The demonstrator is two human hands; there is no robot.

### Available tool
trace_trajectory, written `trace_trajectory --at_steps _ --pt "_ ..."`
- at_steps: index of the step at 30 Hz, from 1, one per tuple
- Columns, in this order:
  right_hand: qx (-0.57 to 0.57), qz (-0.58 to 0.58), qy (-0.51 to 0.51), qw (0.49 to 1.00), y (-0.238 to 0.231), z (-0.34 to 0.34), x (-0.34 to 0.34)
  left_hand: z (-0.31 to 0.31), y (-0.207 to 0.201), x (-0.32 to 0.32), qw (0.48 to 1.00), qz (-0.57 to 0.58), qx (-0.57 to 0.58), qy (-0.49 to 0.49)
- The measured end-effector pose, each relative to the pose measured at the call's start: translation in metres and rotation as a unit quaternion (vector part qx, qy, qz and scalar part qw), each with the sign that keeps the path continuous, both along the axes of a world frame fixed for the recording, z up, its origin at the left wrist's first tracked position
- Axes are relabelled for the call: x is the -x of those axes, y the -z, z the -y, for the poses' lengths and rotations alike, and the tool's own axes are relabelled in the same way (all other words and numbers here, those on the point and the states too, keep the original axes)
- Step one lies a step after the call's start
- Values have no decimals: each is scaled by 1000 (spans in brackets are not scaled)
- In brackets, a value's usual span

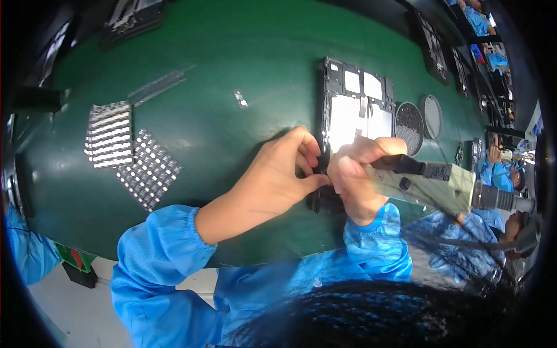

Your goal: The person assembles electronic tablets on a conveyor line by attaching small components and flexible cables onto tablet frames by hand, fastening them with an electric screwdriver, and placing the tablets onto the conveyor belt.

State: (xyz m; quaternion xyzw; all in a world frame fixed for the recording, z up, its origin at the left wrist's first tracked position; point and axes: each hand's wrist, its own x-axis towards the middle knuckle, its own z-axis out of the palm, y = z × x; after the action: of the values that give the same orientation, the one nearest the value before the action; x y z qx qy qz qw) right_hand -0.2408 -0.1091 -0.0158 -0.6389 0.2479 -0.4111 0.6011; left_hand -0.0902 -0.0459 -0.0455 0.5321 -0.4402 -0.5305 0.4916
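A tablet-like housing (345,113), black-edged with white panels, lies on the green table right of centre. My right hand (365,180) is wrapped round the front of a beige electric screwdriver (444,188) over the housing's near end; the screwdriver's tip is hidden behind the fingers. At the housing's left edge, my left hand (284,162) has its fingers curled, with thumb and fingertips close to the right fingers. Whatever lies between the left fingertips is hidden.
Two sheets of small parts, one striped (110,139) and one dotted (149,171), overlap at left near a clear strip (159,86). A tiny part (240,100) lies mid-table. Right of the housing stand a dish of small dark pieces (409,153) and a grey dish (432,119).
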Motion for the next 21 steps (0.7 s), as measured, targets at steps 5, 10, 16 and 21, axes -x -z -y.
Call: trace_trajectory --at_steps 5,10,16,21 --pt "64 8 -47 997 -5 8 7 4 6 8 999 -20 50 7" --pt "-19 25 -13 999 -15 12 7 -2 8 5 999 2 -33 -11" --pt "16 193 217 957 -24 80 99 11 -14 9 993 29 -115 21" --pt "62 213 283 933 12 125 148 17 -15 14 988 9 -150 19"
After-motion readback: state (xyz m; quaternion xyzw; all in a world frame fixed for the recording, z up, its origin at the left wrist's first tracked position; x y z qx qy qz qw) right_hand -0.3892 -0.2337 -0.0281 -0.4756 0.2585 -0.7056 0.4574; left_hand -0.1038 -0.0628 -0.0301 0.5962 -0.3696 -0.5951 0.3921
